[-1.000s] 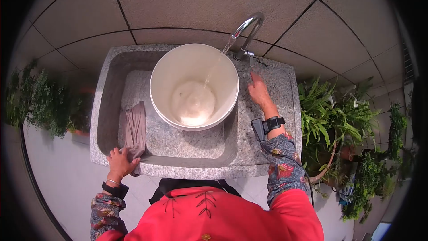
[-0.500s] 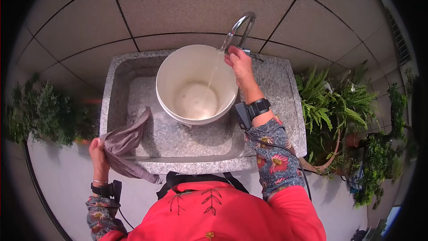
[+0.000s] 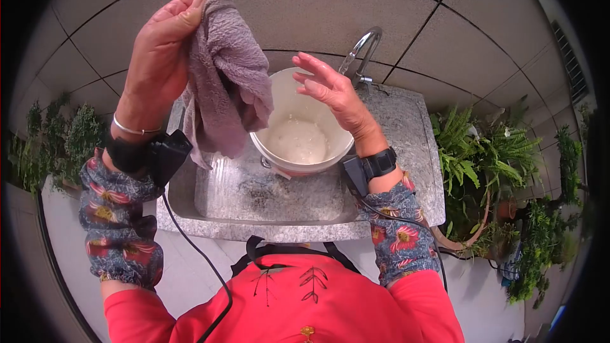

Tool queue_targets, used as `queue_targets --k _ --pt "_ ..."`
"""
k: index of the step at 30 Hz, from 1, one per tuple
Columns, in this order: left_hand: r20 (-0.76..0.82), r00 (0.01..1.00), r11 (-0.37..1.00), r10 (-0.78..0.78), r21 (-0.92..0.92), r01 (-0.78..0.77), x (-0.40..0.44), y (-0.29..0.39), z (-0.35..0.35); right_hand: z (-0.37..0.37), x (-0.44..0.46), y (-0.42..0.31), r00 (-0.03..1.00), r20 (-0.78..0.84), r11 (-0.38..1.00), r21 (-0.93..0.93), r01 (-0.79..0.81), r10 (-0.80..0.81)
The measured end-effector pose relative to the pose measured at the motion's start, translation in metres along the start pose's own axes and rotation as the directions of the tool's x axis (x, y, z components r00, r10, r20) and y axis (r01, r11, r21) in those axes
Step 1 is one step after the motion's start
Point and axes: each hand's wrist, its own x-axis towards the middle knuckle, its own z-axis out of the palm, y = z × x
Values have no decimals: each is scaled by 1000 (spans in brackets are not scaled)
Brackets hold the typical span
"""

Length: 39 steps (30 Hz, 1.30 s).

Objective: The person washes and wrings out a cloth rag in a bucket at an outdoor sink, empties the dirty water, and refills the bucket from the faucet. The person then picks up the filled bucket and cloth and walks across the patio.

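Observation:
My left hand [image 3: 166, 44] is raised high at the upper left, pinching a greyish-purple cloth [image 3: 230, 67] by its top edge. The cloth hangs down in folds and covers the left rim of a white bucket [image 3: 300, 166]. Some water lies on the bucket's floor, its surface rippled. Over the bucket's right side, my right hand [image 3: 337, 98] is held up with fingers apart and nothing in it. Just behind that hand stands a curved chrome faucet [image 3: 368, 44]; its lower spout is partly hidden.
The bucket stands in a grey stone sink [image 3: 254, 228] with a flat ledge at right. A tiled wall [image 3: 305, 6] rises behind. Ferns [image 3: 467, 152] grow at right and a bushy plant [image 3: 76, 140] at left. Cables run from both wrist devices.
My left hand has lifted the cloth from the sink's front-left edge up beside the bucket. My right hand has left the faucet handle and opened over the bucket.

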Motion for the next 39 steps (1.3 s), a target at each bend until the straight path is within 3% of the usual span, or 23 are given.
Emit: queue_targets --k 4,5,8,9,12,15,17,21,24,25,29,33,36,37,39 --pt "124 990 998 -65 7 65 31 -41 9 2 -2 -23 999 19 973 -227 32 -28" --pt "127 988 995 -83 65 75 37 -51 11 -1 -2 -17 991 -71 937 -341 80 -111" --pt "96 986 990 -138 51 134 56 -83 6 -21 -11 -9 958 -284 847 -499 -182 38" --pt "75 990 990 -120 78 114 62 -90 9 -22 -14 -12 937 -347 845 -509 -163 -29" --pt "2 994 899 -106 428 95 77 -90 12 -40 -18 -14 836 -531 809 -548 -212 -140" --pt "-193 963 867 -187 429 255 88 -89 12 -53 -16 -34 767 -558 745 -647 -162 -318" --pt "-212 955 899 -208 342 272 90 -91 14 -59 -14 -49 758 -533 694 -704 -151 -376" --pt "-260 929 922 -263 215 322 92 -120 -2 -76 -12 -34 796 -528 708 -681 -187 -297" --pt "-321 903 948 -287 42 316 83 -157 -12 -68 -19 -24 807 -498 551 -790 -271 -318" --pt "-346 878 936 -330 -4 351 81 -169 -18 -70 -19 -16 811 -482 554 -795 -246 -331" --pt "-390 800 886 -455 -114 449 69 -186 -25 -65 -21 7 785 -581 528 -745 -407 -216" --pt "-368 802 881 -471 -163 444 65 -193 -35 -62 -13 27 730 -672 583 -645 -495 -124" --pt "-272 846 888 -458 -177 424 66 -196 -45 -59 -8 48 791 -607 672 -616 -412 -72" --pt "-233 860 889 -454 -180 421 67 -197 -46 -60 -6 54 838 -544 774 -510 -376 49" --pt "-220 866 887 -449 -225 403 68 -199 -45 -49 -9 71 879 -476 847 -455 -274 29"
